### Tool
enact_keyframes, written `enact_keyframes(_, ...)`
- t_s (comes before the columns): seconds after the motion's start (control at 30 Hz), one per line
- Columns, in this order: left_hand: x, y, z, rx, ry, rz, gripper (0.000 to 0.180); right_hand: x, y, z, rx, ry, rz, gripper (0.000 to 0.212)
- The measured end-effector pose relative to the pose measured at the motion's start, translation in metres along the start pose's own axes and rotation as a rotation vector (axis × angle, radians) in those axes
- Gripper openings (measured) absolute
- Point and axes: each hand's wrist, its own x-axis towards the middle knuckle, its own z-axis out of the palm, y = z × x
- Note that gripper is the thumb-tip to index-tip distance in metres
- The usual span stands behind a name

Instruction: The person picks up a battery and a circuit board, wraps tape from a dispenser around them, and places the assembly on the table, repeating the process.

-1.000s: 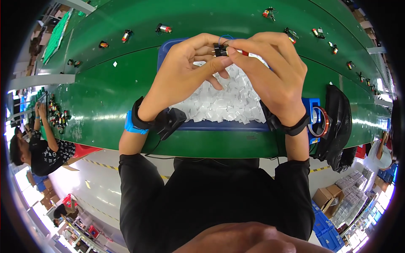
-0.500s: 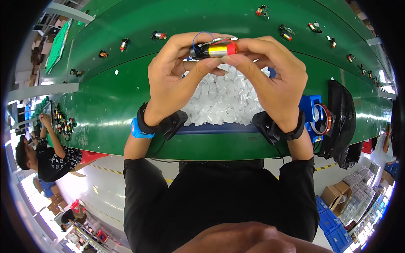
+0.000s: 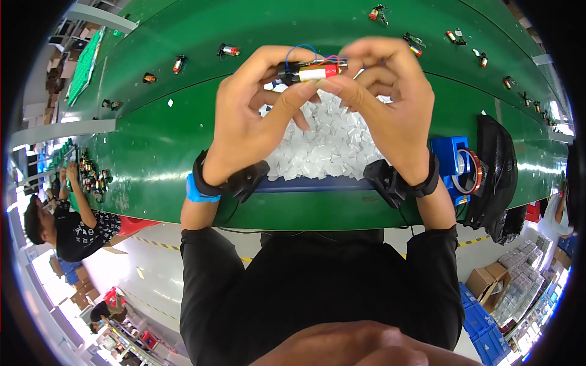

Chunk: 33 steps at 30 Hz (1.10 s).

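Note:
Above the table I hold a small cylindrical battery with a white and yellow wrap, a red end, thin blue and red wires and a black part at its left end. My left hand is closed on the black end and the underside, thumb below. My right hand is at the red end, its thumb against the underside near my left thumb, its index finger raised and slightly blurred. Below the hands lies a heap of small white pieces in a blue tray.
Several battery assemblies lie along the far green table. To the right stand a blue tape dispenser with a tape roll and a black plastic bag. A co-worker sits at the left beside a cluster of batteries.
My right index finger has lifted up from the red end, and its fingers are more spread. The battery has turned slightly and shows more white wrap. My left hand keeps its hold.

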Motion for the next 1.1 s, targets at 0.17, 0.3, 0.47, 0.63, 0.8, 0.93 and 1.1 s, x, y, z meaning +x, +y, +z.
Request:
enact_keyframes(0.17, 0.011, 0.015, -0.011, -0.249, -0.119, -0.502, 0.027, 0.005, 0.017, 0.000, -0.131, -0.062, -0.362, 0.022)
enact_keyframes(0.3, 0.015, 0.001, -0.030, -0.224, -0.216, -0.561, 0.028, 0.004, 0.021, 0.001, -0.259, -0.075, -0.324, 0.024)
enact_keyframes(0.47, 0.009, -0.007, -0.029, -0.168, -0.229, -0.523, 0.029, 0.001, 0.022, -0.004, -0.366, -0.137, -0.415, 0.025)
enact_keyframes(0.63, 0.020, -0.024, -0.028, -0.091, -0.202, -0.507, 0.031, -0.003, 0.017, -0.007, -0.490, -0.071, -0.319, 0.035)
enact_keyframes(0.8, 0.052, -0.067, -0.061, 0.210, -0.143, -0.524, 0.042, -0.035, -0.035, -0.041, -0.824, -0.075, -0.306, 0.050)
enact_keyframes(0.93, 0.118, -0.123, -0.107, 0.706, -0.345, -0.662, 0.046, -0.071, -0.049, -0.112, -1.147, -0.016, -0.192, 0.075)
enact_keyframes(1.1, 0.157, -0.182, -0.106, 1.580, -0.395, -0.217, 0.058, -0.146, -0.022, -0.179, -1.272, 0.151, 0.112, 0.094)
